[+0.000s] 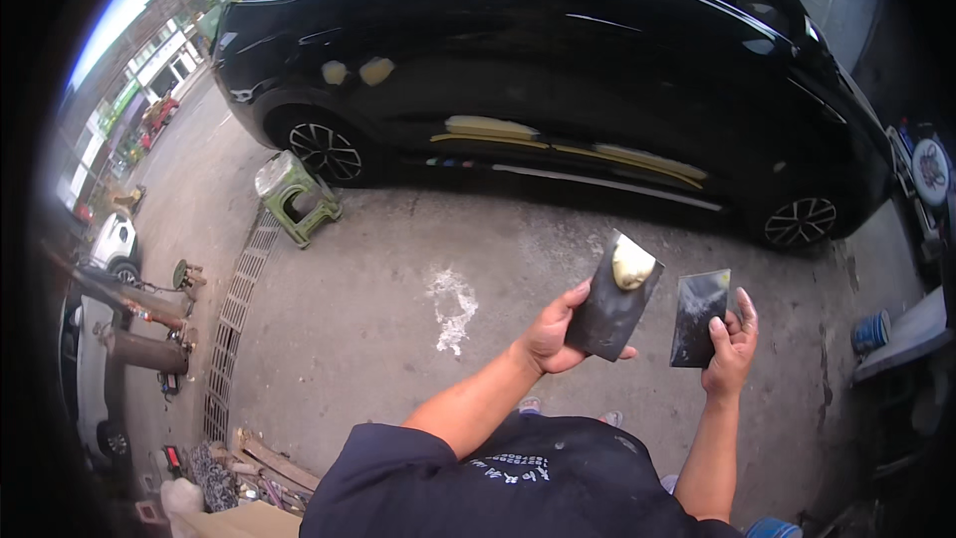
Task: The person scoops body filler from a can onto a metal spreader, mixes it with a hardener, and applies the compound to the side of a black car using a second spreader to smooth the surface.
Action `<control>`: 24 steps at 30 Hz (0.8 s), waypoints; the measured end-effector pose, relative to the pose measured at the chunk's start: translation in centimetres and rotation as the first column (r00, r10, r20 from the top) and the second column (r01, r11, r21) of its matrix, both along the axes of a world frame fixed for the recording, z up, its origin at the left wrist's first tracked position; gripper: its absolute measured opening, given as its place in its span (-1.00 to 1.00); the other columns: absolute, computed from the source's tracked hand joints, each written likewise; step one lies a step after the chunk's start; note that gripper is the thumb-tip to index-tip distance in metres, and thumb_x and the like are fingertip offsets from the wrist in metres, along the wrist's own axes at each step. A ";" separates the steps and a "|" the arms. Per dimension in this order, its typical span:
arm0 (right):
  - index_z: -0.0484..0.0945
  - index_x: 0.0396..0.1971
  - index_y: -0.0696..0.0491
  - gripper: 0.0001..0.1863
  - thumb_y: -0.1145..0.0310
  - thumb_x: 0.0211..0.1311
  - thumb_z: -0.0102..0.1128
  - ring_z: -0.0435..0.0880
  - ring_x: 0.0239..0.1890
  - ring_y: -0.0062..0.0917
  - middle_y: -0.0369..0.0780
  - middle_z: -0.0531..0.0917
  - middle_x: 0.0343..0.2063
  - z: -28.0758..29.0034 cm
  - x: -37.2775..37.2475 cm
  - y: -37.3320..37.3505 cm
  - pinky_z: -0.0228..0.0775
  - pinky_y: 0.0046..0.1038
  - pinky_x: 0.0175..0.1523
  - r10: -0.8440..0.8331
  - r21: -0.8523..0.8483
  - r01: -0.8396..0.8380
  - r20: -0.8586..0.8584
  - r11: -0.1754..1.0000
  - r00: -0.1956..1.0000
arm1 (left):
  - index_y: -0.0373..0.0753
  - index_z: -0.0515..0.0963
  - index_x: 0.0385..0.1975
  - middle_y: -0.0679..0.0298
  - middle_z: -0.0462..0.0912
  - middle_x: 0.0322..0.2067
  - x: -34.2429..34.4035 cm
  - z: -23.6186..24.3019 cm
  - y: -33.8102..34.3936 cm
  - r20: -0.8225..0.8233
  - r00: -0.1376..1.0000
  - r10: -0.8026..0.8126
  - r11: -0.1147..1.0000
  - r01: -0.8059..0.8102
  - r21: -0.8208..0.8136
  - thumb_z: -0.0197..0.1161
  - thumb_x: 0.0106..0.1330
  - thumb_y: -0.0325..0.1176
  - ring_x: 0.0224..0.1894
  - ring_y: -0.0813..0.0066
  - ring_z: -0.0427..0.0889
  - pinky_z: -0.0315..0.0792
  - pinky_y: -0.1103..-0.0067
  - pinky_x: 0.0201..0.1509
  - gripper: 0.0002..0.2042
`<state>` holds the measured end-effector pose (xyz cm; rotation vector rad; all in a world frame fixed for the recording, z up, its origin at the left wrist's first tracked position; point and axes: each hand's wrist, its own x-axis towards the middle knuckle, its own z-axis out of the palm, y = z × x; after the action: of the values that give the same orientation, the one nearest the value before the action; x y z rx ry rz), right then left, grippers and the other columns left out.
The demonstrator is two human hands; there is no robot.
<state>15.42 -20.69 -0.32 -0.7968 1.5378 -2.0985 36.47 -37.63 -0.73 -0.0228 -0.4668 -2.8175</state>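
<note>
My left hand (554,332) grips a dark flat rectangular spreader plate (604,311) from below. A pale yellow lump of filler putty (631,264) sits on its far end. To the right, my right hand (733,351) is closed round a second dark flat spreader (701,311), its face smeared whitish. The two plates are apart, side by side in front of me. Beyond them stands a black car (478,60), side-on. Yellowish putty patches (493,127) run along its lower doors, and a rounder patch (375,71) lies above the left wheel.
A worn green stool (297,201) stands by the car's left wheel, next to a floor grate (231,329). Tanks (149,351) and a white car (98,418) are farther left. Blue buckets (870,332) sit at right. Wood scraps (274,463) lie lower left.
</note>
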 end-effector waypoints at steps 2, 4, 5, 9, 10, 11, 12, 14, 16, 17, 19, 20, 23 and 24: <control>0.18 0.30 0.17 -0.34 0.56 0.16 0.13 0.54 -0.21 -0.65 -0.22 0.60 -0.23 0.4 0.6 0.8 0.35 -0.61 0.00 0.038 -0.014 -0.037 0.061 0.999 0.997 | -0.08 0.14 0.35 0.12 0.38 0.20 -0.4 1.8 0.1 0.071 0.989 0.127 0.990 -0.123 -0.064 0.00 0.27 -0.26 0.18 0.07 0.46 0.34 -0.14 0.19 -0.41; 0.18 0.30 0.15 -0.34 0.52 0.18 0.14 0.43 -0.38 -0.74 -0.33 0.53 -0.42 0.4 2.1 1.6 0.27 -0.67 -0.22 0.129 -0.032 -0.129 0.012 0.991 0.992 | -0.12 0.21 0.28 0.12 0.40 0.19 -1.4 2.0 0.5 0.173 0.969 0.177 0.983 -0.166 -0.081 -0.04 0.18 -0.41 0.18 0.11 0.46 0.37 0.01 0.23 -0.44; 0.18 0.31 0.12 -0.34 0.49 0.21 0.20 0.37 -0.45 -0.77 -0.37 0.48 -0.48 0.9 3.4 1.9 0.22 -0.69 -0.29 0.193 0.004 -0.193 0.023 0.981 0.981 | -0.16 0.24 0.25 0.13 0.42 0.16 -1.7 1.7 0.6 0.218 0.954 0.206 0.977 -0.189 -0.095 -0.06 0.17 -0.45 0.18 0.15 0.46 0.37 0.13 0.27 -0.46; 0.19 0.31 0.06 -0.29 0.42 0.20 0.33 0.41 -0.45 -0.77 -0.36 0.48 -0.50 -0.1 5.9 2.4 0.25 -0.68 -0.30 0.420 -0.027 -0.419 0.055 0.908 0.906 | -0.20 0.25 0.25 0.13 0.43 0.18 -3.3 1.1 2.1 0.138 0.985 0.100 0.995 -0.099 -0.013 -0.08 0.16 -0.48 0.19 0.15 0.46 0.32 0.20 0.32 -0.45; 0.20 0.30 0.08 -0.30 0.42 0.20 0.33 0.41 -0.45 -0.77 -0.37 0.48 -0.50 -0.4 5.9 2.3 0.25 -0.68 -0.31 0.392 -0.011 -0.392 0.078 0.920 0.917 | -0.20 0.25 0.26 0.13 0.42 0.19 -3.3 1.2 2.5 0.119 0.990 0.076 0.997 -0.075 -0.010 -0.08 0.16 -0.49 0.20 0.14 0.45 0.31 0.19 0.33 -0.44; 0.21 0.29 0.10 -0.31 0.41 0.21 0.33 0.41 -0.46 -0.77 -0.37 0.49 -0.51 -0.7 5.6 2.2 0.25 -0.68 -0.31 0.365 0.005 -0.367 0.101 0.930 0.925 | -0.20 0.25 0.27 0.12 0.42 0.19 -3.5 1.4 2.9 0.126 0.990 0.064 0.998 -0.060 -0.033 -0.08 0.16 -0.49 0.21 0.14 0.45 0.30 0.19 0.34 -0.44; 0.22 0.28 0.12 -0.32 0.40 0.21 0.34 0.41 -0.46 -0.77 -0.38 0.49 -0.50 -0.8 5.1 2.3 0.24 -0.69 -0.31 0.316 -0.009 -0.317 0.113 0.948 0.942 | -0.21 0.25 0.27 0.12 0.41 0.20 -3.5 1.9 3.3 0.132 0.990 0.054 0.997 -0.047 -0.057 -0.07 0.16 -0.49 0.22 0.14 0.44 0.30 0.19 0.34 -0.43; 0.25 0.24 0.16 -0.35 0.38 0.20 0.35 0.43 -0.45 -0.79 -0.40 0.51 -0.50 -1.1 3.2 2.1 0.23 -0.72 -0.34 0.254 -0.065 -0.249 0.109 0.966 0.961 | -0.22 0.24 0.29 0.10 0.41 0.21 -3.5 2.5 3.8 0.170 0.984 0.059 0.994 -0.043 -0.097 -0.06 0.14 -0.50 0.25 0.14 0.40 0.28 0.20 0.35 -0.41; 0.26 0.22 0.15 -0.36 0.38 0.20 0.35 0.44 -0.44 -0.81 -0.40 0.52 -0.47 -1.1 1.5 2.4 0.23 -0.74 -0.36 0.126 -0.023 -0.125 0.111 0.992 0.986 | -0.21 0.24 0.29 0.11 0.40 0.21 -3.3 2.6 3.8 0.158 0.984 0.077 0.987 -0.053 -0.153 -0.06 0.13 -0.51 0.26 0.14 0.39 0.28 0.20 0.36 -0.40; 0.27 0.22 0.15 -0.37 0.38 0.20 0.36 0.44 -0.44 -0.81 -0.39 0.53 -0.46 -1.0 1.0 2.6 0.24 -0.74 -0.36 0.062 0.015 -0.065 0.109 0.998 0.992 | -0.21 0.24 0.28 0.11 0.40 0.22 -3.2 2.7 3.7 0.149 0.985 0.091 0.981 -0.063 -0.182 -0.05 0.13 -0.51 0.27 0.13 0.39 0.27 0.20 0.36 -0.40; 0.23 0.25 0.14 -0.36 0.43 0.21 0.30 0.52 -0.35 -0.73 -0.30 0.59 -0.39 0.2 0.8 4.0 0.37 -0.65 -0.19 0.040 -0.009 -0.039 0.086 0.999 0.996 | -0.19 0.23 0.29 0.11 0.39 0.22 -3.4 2.5 3.6 0.116 0.976 0.183 0.965 -0.155 -0.211 -0.05 0.12 -0.52 0.27 0.11 0.38 0.26 0.17 0.37 -0.39; 0.20 0.27 0.13 -0.35 0.46 0.20 0.26 0.54 -0.28 -0.68 -0.26 0.58 -0.33 0.8 1.1 4.4 0.39 -0.61 -0.12 0.067 -0.050 -0.063 0.083 0.997 0.994 | -0.18 0.22 0.30 0.12 0.39 0.22 -3.4 2.5 3.4 0.100 0.968 0.231 0.953 -0.204 -0.225 -0.05 0.12 -0.53 0.28 0.10 0.38 0.25 0.16 0.38 -0.39; 0.11 0.33 0.12 -0.29 0.54 0.18 0.18 0.56 -0.10 -0.55 -0.17 0.55 -0.15 1.2 2.7 5.8 0.42 -0.49 0.03 0.192 -0.057 -0.191 0.013 0.980 0.981 | -0.16 0.22 0.30 0.10 0.39 0.22 -3.4 3.1 3.4 0.089 0.955 0.285 0.940 -0.260 -0.222 -0.07 0.12 -0.54 0.28 0.06 0.36 0.24 0.09 0.38 -0.38; 0.08 0.34 0.12 -0.27 0.57 0.18 0.16 0.54 -0.05 -0.54 -0.15 0.52 -0.10 1.2 3.3 5.7 0.41 -0.49 0.06 0.262 -0.054 -0.262 0.003 0.964 0.965 | -0.13 0.19 0.33 0.07 0.37 0.24 -3.5 2.8 3.4 0.036 0.963 0.266 0.942 -0.251 -0.224 -0.06 0.19 -0.51 0.29 0.05 0.35 0.20 0.06 0.38 -0.40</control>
<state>18.71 -14.98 0.85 -0.9516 1.2960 -1.9517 32.98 -34.18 2.09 0.0815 -0.7351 -2.5045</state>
